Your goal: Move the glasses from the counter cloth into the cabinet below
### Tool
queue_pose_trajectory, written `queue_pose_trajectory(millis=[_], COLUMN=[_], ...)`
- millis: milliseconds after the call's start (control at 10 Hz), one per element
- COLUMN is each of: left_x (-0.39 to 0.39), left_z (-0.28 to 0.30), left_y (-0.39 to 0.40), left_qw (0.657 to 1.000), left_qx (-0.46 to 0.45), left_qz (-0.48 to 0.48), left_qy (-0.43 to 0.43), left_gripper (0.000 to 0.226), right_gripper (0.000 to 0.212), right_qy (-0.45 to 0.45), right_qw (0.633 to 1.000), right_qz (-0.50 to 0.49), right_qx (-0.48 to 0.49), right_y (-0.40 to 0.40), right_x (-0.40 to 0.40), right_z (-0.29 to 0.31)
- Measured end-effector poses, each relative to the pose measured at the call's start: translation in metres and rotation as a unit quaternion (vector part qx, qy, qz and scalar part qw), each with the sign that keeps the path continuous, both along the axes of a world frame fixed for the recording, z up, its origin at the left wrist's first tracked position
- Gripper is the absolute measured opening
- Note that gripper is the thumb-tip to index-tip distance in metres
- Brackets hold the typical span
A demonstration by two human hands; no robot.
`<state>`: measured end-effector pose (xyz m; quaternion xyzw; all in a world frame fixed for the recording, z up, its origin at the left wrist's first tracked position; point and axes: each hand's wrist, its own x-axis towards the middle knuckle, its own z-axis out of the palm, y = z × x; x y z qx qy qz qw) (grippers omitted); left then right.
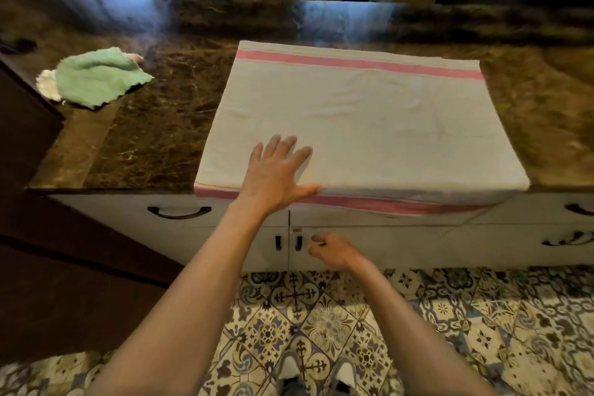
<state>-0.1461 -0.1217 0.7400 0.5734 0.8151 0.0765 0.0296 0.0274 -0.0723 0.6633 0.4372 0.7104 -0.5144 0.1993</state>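
Note:
A white counter cloth (363, 125) with pink stripes lies flat on the brown marble counter, its front edge hanging over the counter lip. No glasses show on it. My left hand (276, 170) rests flat on the cloth's front left corner, fingers spread. Lower down, my right hand (331, 251) is loosely curled, holding nothing, just right of the dark handle (299, 243) of the right cabinet door. Both white cabinet doors (369, 247) below the counter are closed.
A crumpled green rag (99, 79) lies on the counter (167, 125) at the left. A dark wooden unit (29, 125) stands at the far left. Drawers with curved handles (179, 211) flank the cloth. Patterned floor tiles (482, 331) and my shoes lie below.

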Motion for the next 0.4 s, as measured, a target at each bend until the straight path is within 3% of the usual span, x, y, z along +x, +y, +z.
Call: queue_pose_trajectory(millis=[300,400], left_x=[0.01,0.012], left_z=[0.035,0.055], left_y=[-0.029,-0.033], left_qw=[0.994,0.993], left_qx=[0.082,0.086], left_qz=[0.06,0.08], left_qy=[-0.041,-0.029], left_gripper=[0.069,0.068], right_gripper=[0.055,0.055], right_qy=[0.075,0.116], right_qw=[0.979,0.966], right_qz=[0.096,0.071], right_qx=[0.161,0.219], right_y=[0.029,0.037], right_x=[0.025,0.022], right_z=[0.124,0.161])
